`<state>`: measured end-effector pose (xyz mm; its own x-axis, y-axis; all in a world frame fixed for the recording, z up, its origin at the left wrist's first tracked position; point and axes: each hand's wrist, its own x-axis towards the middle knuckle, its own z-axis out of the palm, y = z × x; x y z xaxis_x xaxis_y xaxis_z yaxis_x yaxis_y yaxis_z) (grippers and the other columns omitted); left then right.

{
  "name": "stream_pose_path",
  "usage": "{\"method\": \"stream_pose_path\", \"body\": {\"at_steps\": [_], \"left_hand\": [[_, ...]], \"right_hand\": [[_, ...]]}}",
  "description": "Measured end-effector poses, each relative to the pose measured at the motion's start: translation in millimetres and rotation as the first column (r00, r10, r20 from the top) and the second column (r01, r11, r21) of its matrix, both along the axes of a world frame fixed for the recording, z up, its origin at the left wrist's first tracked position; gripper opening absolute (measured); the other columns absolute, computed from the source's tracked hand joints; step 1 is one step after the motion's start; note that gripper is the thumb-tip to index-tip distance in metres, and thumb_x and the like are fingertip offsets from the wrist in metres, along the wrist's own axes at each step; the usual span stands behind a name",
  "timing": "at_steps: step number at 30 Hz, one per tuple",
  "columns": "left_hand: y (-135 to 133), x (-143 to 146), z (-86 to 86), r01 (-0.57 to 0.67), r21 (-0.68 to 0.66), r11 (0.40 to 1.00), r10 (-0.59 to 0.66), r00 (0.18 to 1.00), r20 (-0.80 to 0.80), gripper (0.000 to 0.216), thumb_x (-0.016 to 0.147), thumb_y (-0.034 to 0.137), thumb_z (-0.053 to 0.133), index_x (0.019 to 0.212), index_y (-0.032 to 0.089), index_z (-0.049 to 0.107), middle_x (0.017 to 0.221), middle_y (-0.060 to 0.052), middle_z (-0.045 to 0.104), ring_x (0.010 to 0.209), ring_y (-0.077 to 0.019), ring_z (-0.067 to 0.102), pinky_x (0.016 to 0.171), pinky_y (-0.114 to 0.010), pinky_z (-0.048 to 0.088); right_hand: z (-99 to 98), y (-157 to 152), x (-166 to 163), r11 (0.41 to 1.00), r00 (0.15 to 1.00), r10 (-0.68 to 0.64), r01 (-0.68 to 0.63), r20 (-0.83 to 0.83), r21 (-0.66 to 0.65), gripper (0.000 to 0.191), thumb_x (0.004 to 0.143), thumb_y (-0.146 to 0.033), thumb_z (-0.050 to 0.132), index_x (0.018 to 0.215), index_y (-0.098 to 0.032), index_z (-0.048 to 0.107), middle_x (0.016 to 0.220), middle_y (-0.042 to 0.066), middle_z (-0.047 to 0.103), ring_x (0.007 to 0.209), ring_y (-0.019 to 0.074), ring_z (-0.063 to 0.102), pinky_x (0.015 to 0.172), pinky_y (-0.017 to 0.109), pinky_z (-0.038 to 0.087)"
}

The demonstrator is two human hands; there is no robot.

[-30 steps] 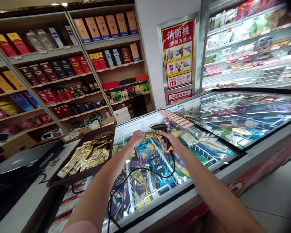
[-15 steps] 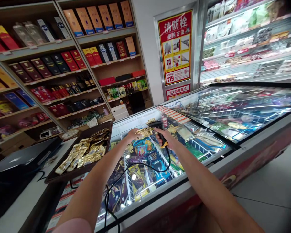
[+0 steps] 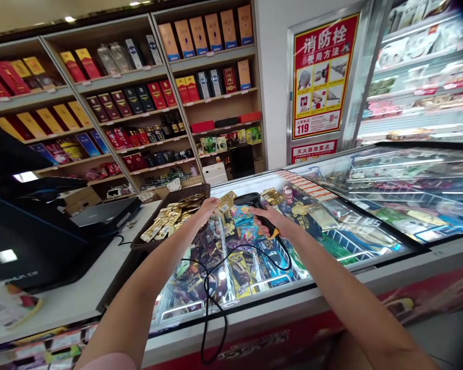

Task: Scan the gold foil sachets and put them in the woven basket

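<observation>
Head view. Hands apart, facing each other over the left end of a glass-topped freezer (image 3: 262, 313). Left hand (image 3: 207, 209) pinches the near end of a gold packet (image 3: 227, 201), most of it left uncovered, probably so its face can meet the scanner (image 3: 250, 198). Right hand (image 3: 272, 221) wrapped round the scanner's handle, head aimed left; that grip likely suits steady pointing. Whether the scanner touches the packet: cannot tell.

Packet lies between the hands, at the left fingertips, just left of the scanner head. Cable (image 3: 208, 288) drops slack from the handle and loops over the near edge, presumably leaving reach.

Left of the left hand, a brown basket (image 3: 189, 192) of more gold packets, seemingly placed for easy reach. Counter (image 3: 85, 277) nearer, further left.
</observation>
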<state>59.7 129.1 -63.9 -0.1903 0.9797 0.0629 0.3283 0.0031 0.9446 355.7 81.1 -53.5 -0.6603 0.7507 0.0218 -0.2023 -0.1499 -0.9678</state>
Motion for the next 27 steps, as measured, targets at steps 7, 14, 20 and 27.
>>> {"method": "stream_pose_path", "body": {"at_steps": [7,14,20,27], "left_hand": [[-24,-15,7.4,-0.065,0.025,0.998,0.064,0.998,0.026,0.031,0.073,0.045,0.076,0.078,0.017,0.066,0.068,-0.002,0.062,0.059,-0.0128,0.054,0.052,-0.021,0.035],[-36,-24,15.9,-0.110,0.033,0.993,0.111,0.994,-0.012,0.028,0.073,0.042,0.076,0.075,0.016,0.065,0.066,-0.002,0.061,0.055,-0.0124,0.054,0.051,-0.021,0.035],[-53,-58,20.0,-0.252,0.076,0.965,0.260,0.958,-0.124,0.026,0.074,0.042,0.073,0.074,0.017,0.066,0.065,-0.001,0.061,0.058,-0.0138,0.054,0.054,-0.023,0.036],[-64,-113,23.2,-0.575,0.138,0.807,0.588,0.757,-0.284,0.029,0.080,0.037,0.065,0.098,0.015,0.066,0.097,-0.014,0.071,0.095,-0.0301,0.065,0.076,-0.036,0.047]], "right_hand": [[8.0,-14,-28,0.991,0.990,0.067,-0.081,0.126,0.110,0.047,0.077,-0.062,0.072,0.068,-0.021,0.050,0.048,-0.006,0.045,0.035,0.0076,0.039,0.031,0.022,0.033],[9.2,-20,-37,0.989,0.985,0.102,-0.115,0.139,0.088,0.049,0.076,-0.062,0.073,0.067,-0.021,0.049,0.048,-0.006,0.045,0.034,0.0071,0.038,0.030,0.021,0.032],[4.6,-13,-29,0.992,0.985,0.098,-0.109,0.139,0.067,0.051,0.075,-0.063,0.073,0.067,-0.021,0.046,0.046,-0.007,0.044,0.034,0.0060,0.036,0.031,0.021,0.031],[-1.4,4,-7,1.000,0.993,0.024,-0.025,0.112,0.011,0.048,0.075,-0.057,0.077,0.067,-0.020,0.047,0.048,-0.007,0.044,0.036,0.0057,0.036,0.032,0.020,0.032]]}}
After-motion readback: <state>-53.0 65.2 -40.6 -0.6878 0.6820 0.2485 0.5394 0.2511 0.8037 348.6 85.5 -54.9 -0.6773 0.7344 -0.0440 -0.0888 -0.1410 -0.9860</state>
